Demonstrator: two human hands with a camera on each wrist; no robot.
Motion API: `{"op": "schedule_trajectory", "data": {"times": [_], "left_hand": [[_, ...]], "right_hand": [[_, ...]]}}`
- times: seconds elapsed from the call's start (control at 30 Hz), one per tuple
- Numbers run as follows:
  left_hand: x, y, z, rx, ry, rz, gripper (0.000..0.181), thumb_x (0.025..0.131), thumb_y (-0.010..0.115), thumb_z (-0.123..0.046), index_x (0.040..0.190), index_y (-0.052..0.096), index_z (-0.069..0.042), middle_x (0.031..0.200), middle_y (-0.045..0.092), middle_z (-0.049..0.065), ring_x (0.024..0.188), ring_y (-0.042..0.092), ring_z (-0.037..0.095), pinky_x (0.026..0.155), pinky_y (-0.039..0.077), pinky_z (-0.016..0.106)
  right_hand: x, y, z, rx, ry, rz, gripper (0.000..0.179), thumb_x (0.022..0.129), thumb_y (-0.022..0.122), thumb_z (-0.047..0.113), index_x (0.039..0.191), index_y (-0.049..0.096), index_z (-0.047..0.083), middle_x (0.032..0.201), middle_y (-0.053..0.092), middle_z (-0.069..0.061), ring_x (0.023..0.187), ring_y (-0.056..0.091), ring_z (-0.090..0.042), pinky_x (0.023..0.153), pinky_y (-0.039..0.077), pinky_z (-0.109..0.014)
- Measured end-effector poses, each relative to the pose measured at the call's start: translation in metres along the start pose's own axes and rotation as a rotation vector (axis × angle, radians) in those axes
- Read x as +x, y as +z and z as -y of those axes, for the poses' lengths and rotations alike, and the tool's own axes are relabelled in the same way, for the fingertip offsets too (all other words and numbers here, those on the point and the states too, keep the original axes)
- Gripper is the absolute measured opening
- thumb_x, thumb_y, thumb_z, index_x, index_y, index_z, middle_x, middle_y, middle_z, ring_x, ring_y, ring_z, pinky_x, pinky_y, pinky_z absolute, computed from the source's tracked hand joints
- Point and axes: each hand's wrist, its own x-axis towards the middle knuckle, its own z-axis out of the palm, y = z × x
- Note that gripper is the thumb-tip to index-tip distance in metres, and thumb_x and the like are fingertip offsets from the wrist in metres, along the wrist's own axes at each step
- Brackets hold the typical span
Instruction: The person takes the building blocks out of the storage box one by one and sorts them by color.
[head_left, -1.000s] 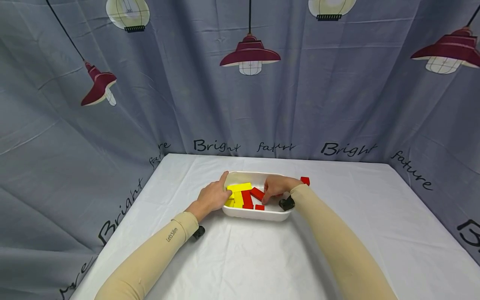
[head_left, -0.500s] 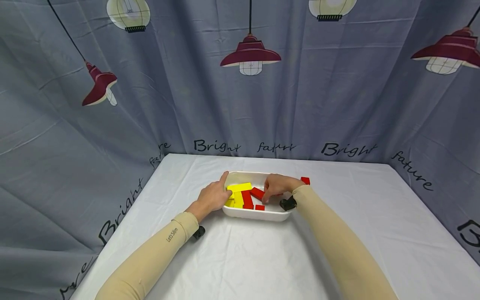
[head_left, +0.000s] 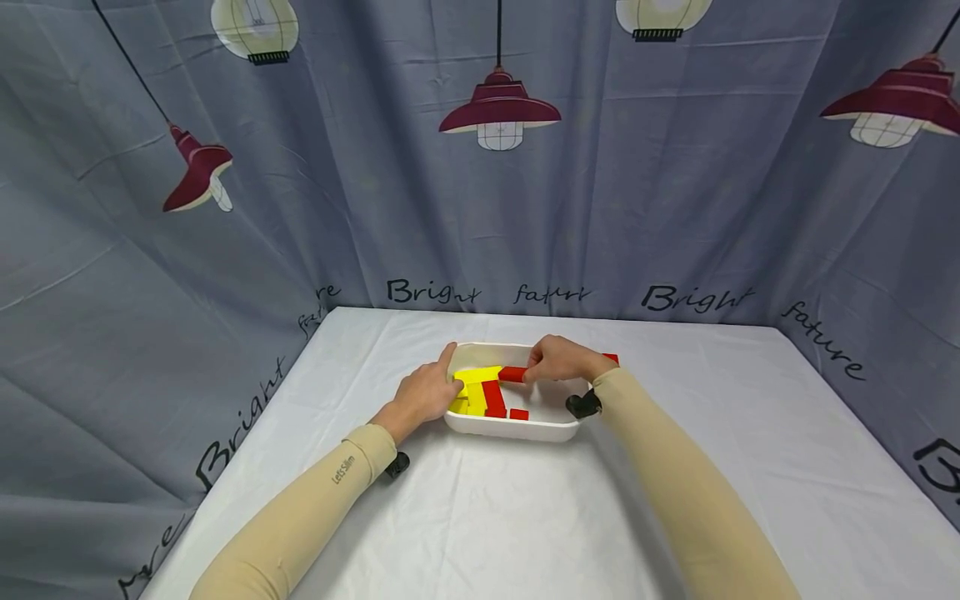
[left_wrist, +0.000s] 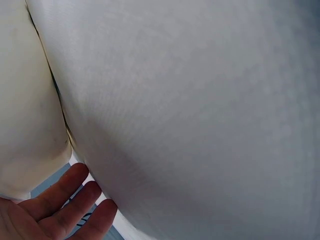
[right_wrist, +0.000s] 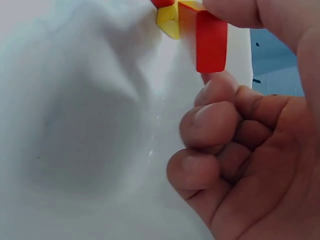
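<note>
From where I stand, the person's right hand (head_left: 564,358) is over the right part of a white tray (head_left: 513,429), pinching a red block (head_left: 512,374) by one end between thumb and forefinger. The other fingers (right_wrist: 209,122) of that hand are curled in towards the palm, and the block's outer end sticks out past the thumb. Its far end comes right up to a long yellow block (head_left: 477,376) in the tray; I can't tell whether the two touch. The left hand (head_left: 423,392) holds the tray's left end, thumb over the rim on the inside and forefinger stretched along the end wall, while three fingers (left_wrist: 60,192) reach down outside, slightly spread. More yellow blocks (head_left: 476,398) are packed into that left end, with a red piece (head_left: 492,396) lying next to them and a small red end (head_left: 519,414) showing by the front wall. Another red block (head_left: 611,358) sits outside the tray, partly hidden behind the right wrist, on the white-covered table (head_left: 487,517). Both arms wear beige sleeves (head_left: 300,517), and a grey-blue curtain (head_left: 637,167) printed with lamps hangs behind.
</note>
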Motion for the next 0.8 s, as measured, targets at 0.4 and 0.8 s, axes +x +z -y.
{"op": "schedule_trajectory", "data": {"times": [0.4, 0.8], "left_hand": [[0.0, 0.0, 0.0, -0.001, -0.009, -0.001, 0.075, 0.097, 0.05, -0.036, 0.163, 0.016, -0.024, 0.143, 0.058, 0.012, 0.114, 0.061, 0.027, 0.096, 0.05, 0.049], [0.001, 0.001, 0.0, 0.0, -0.006, -0.002, 0.074, 0.097, 0.05, -0.036, 0.162, 0.017, -0.024, 0.141, 0.059, 0.013, 0.109, 0.061, 0.026, 0.095, 0.051, 0.049]], "right_hand": [[0.006, 0.004, 0.003, 0.084, -0.031, -0.049, 0.018, 0.086, 0.075, 0.027, 0.097, 0.073, 0.013, 0.089, 0.069, -0.002, 0.092, 0.055, -0.021, 0.08, 0.043, -0.033], [0.0, -0.008, 0.002, 0.207, -0.046, -0.078, 0.023, 0.087, 0.074, 0.02, 0.105, 0.071, 0.007, 0.079, 0.061, -0.003, 0.076, 0.051, -0.019, 0.066, 0.041, -0.028]]}}
